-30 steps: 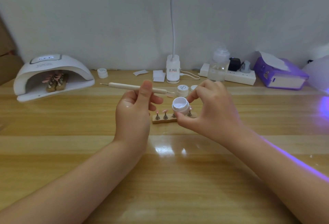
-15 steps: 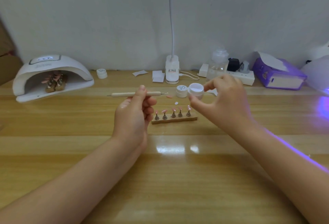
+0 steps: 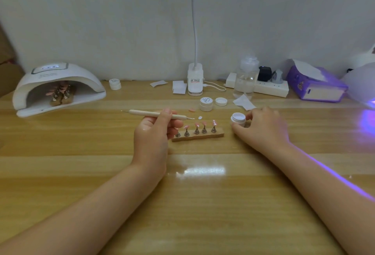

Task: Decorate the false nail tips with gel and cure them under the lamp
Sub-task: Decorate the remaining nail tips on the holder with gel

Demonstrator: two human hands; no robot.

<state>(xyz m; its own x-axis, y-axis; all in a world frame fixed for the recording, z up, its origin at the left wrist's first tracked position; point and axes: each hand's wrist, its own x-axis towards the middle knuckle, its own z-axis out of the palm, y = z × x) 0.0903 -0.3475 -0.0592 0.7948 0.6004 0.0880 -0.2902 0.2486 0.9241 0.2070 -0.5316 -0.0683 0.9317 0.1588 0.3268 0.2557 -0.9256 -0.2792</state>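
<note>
Left hand (image 3: 154, 133): pinches dotting tool (image 3: 156, 114), held level.
Right hand (image 3: 261, 127): grips open gel pot (image 3: 238, 118) on bench (image 3: 203, 194).
Nail tips (image 3: 196, 128): on wooden stand (image 3: 199, 136), between hands.
Lamp (image 3: 56, 88): far left.

Gel jar (image 3: 238, 119) now down on table (image 3: 203, 194)

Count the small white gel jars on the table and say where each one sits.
3. One capped jar stands at the back beside the curing lamp; one capped jar mid-table next to a loose lid; one open jar is held by the right hand. Others may be hidden.
</note>
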